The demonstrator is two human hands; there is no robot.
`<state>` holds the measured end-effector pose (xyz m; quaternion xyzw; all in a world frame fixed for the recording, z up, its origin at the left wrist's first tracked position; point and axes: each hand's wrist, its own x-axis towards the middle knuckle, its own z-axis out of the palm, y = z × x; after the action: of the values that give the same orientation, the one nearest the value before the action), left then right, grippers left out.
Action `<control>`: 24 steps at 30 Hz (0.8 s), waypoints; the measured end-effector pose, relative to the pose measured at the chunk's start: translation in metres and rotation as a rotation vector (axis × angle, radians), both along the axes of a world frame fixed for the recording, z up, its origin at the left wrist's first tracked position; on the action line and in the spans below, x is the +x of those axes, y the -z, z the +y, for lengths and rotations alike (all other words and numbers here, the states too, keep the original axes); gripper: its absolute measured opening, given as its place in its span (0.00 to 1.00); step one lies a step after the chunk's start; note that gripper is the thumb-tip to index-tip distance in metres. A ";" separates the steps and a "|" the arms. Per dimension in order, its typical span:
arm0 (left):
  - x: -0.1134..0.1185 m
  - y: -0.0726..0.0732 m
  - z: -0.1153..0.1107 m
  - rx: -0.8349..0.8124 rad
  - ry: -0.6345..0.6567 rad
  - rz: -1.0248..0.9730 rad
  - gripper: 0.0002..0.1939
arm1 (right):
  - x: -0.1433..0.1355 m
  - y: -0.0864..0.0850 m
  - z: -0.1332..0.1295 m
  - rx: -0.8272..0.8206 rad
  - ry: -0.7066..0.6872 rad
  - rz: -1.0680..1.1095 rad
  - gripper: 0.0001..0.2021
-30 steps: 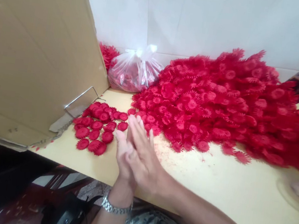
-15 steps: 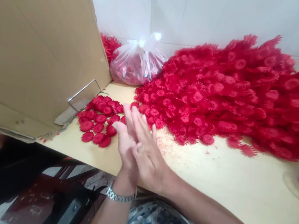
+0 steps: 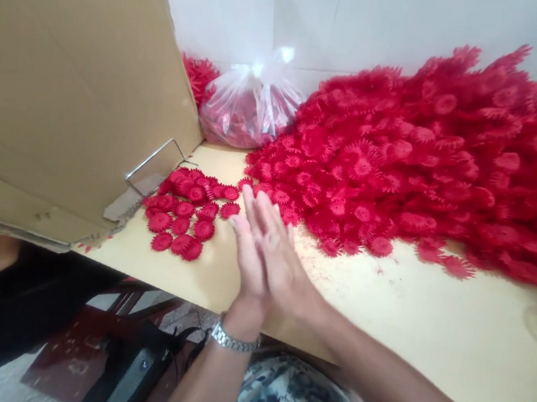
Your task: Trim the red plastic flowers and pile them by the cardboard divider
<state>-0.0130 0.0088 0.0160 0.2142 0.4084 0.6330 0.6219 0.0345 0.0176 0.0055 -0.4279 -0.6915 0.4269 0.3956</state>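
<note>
Left grip (image 3: 252, 258) and right grip (image 3: 284, 270) have shifted rightward, open palms pressed together, beside the red discs (image 3: 183, 208).

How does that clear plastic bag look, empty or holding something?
Holding something: the plastic bag bulges, and red contents show through its clear side.

The person's left hand (image 3: 251, 261), with a metal watch band (image 3: 234, 340) at its wrist, and right hand (image 3: 285, 266) are pressed palm to palm above the near part of a pale table (image 3: 410, 325), fingers straight and pointing far; the space between them is hidden. Just left lies a small cluster of red toothed discs (image 3: 180, 224), beside a bent metal wire (image 3: 150, 159) and a tall cardboard panel (image 3: 66, 82). A large heap of similar red pieces (image 3: 401, 172) spreads to the far right, beside a knotted clear bag (image 3: 247, 116) against the white wall (image 3: 371, 23).
</note>
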 end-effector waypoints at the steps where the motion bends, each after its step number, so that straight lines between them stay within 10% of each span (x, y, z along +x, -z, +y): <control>1: 0.003 0.002 -0.001 0.050 -0.012 -0.008 0.29 | 0.001 0.000 0.008 -0.013 0.029 0.001 0.29; 13: 0.002 0.012 0.001 0.161 0.000 -0.104 0.27 | 0.001 0.004 0.013 0.035 0.070 -0.015 0.29; 24: -0.019 0.022 0.001 -0.133 0.039 -0.403 0.17 | 0.026 -0.001 0.041 -0.044 0.067 0.176 0.23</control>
<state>-0.0321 0.0100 -0.0057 0.0495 0.3124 0.6225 0.7158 0.0609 0.0586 0.0068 -0.4201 -0.6300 0.4643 0.4593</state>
